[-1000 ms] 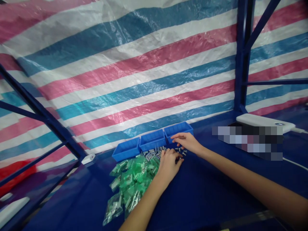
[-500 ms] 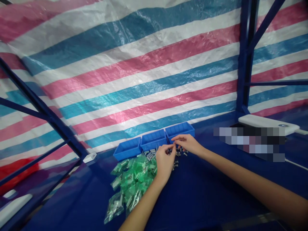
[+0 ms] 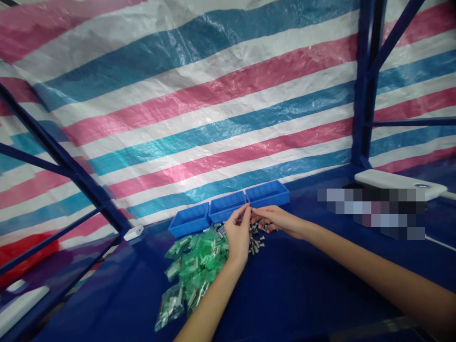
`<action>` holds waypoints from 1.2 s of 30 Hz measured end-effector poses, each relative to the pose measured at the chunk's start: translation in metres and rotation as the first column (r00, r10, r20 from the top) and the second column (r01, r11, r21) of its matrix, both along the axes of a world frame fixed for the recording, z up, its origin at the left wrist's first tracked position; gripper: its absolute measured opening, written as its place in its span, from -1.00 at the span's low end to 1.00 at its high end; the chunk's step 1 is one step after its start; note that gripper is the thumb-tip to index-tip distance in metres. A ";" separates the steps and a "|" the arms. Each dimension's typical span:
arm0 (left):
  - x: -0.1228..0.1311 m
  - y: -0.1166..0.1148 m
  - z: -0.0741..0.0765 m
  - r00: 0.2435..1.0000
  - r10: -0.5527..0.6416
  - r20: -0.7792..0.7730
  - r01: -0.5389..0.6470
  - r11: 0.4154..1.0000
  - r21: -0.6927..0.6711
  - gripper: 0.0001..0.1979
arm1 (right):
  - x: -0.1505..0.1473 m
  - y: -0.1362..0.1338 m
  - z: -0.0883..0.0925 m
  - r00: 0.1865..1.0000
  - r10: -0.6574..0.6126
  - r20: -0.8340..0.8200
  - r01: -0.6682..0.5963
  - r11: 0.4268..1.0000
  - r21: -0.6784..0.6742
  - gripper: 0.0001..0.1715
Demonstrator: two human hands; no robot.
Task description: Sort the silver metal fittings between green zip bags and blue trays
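Note:
My left hand [image 3: 238,236] is closed in a pinch, fingertips up, in front of the middle blue bin. My right hand [image 3: 280,220] meets it from the right, its thumb and forefinger pinched at the left fingertips. Whatever sits between the fingertips is too small to name. Under and beside the hands lie loose screws [image 3: 255,245]. Small metal cylinders [image 3: 220,231] show just left of my left hand, partly covered by it. A heap of green-tinted plastic bags [image 3: 199,259] with metal parts inside spreads left of my left forearm.
Three blue bins stand in a row behind the hands: a left bin [image 3: 189,221], a middle bin [image 3: 226,205] and a right bin [image 3: 268,192]. A white device [image 3: 399,183] lies at right, a small white box [image 3: 134,232] at left. Blue posts [image 3: 365,85] frame the striped sheet.
My hands have come together at the fingertips, the left hand turning more upright. The right hand has shifted slightly left and down, and more screws show below it.

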State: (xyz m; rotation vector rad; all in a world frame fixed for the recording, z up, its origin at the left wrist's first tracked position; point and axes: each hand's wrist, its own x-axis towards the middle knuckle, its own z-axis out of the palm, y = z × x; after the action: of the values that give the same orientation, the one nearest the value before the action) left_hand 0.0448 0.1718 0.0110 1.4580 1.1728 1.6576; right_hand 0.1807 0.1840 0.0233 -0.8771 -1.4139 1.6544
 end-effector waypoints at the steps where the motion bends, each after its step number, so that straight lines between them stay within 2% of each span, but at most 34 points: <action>1: 0.000 0.000 0.000 1.000 0.002 0.002 -0.002 1.000 0.001 -0.72 | 0.000 0.000 0.001 1.000 -0.004 -0.017 0.004 1.000 -0.014 -0.58; 9: 0.000 -0.001 0.004 0.999 -0.009 -0.032 0.010 1.000 0.023 -0.71 | 0.002 0.004 -0.005 0.992 -0.051 -0.118 0.037 0.992 -0.120 -0.61; 15: 0.000 -0.002 0.003 0.999 -0.032 -0.041 0.034 0.998 0.047 -0.66 | 0.002 0.006 -0.004 0.989 -0.105 -0.101 0.091 0.986 -0.137 -0.63; 19: 0.001 -0.003 0.006 0.995 -0.045 -0.089 0.051 0.996 0.070 -0.62 | 0.000 0.005 -0.002 0.970 -0.240 -0.030 0.239 0.970 -0.035 -0.69; 24: 0.000 -0.002 0.008 0.948 0.037 -0.318 -0.012 0.997 0.078 -0.69 | 0.001 0.009 -0.005 0.929 -0.370 -0.013 0.370 0.925 0.084 -0.75; 26: -0.002 -0.001 0.007 0.896 0.063 -0.440 -0.023 0.995 0.095 -0.62 | 0.003 0.011 -0.007 0.911 -0.411 -0.019 0.410 0.903 0.129 -0.77; 28: -0.004 -0.001 0.004 0.786 0.079 -0.613 -0.012 0.994 0.113 -0.52 | 0.006 0.015 -0.008 0.893 -0.449 -0.039 0.449 0.879 0.159 -0.76; 29: -0.005 -0.002 0.003 0.698 0.078 -0.712 0.007 0.993 0.116 -0.52 | 0.007 0.016 -0.008 0.882 -0.469 -0.051 0.471 0.866 0.166 -0.74; 31: -0.006 -0.005 0.001 0.489 0.060 -0.870 0.041 0.995 0.092 -0.67 | 0.011 0.020 -0.009 0.860 -0.506 -0.066 0.509 0.844 0.167 -0.70; 33: -0.005 -0.008 0.001 0.344 0.035 -0.938 0.053 0.997 0.056 -0.82 | 0.014 0.024 -0.011 0.843 -0.533 -0.069 0.537 0.827 0.167 -0.68; 36: -0.003 -0.012 0.001 0.298 0.032 -0.954 0.040 0.998 0.046 -0.83 | 0.018 0.029 -0.015 0.839 -0.540 -0.066 0.542 0.819 0.187 -0.71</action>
State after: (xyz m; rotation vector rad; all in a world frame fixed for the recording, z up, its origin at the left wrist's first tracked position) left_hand 0.0418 0.1602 0.0118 2.6468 1.6757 0.6111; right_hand 0.1990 0.2134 0.0084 -1.0350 -1.1516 1.0624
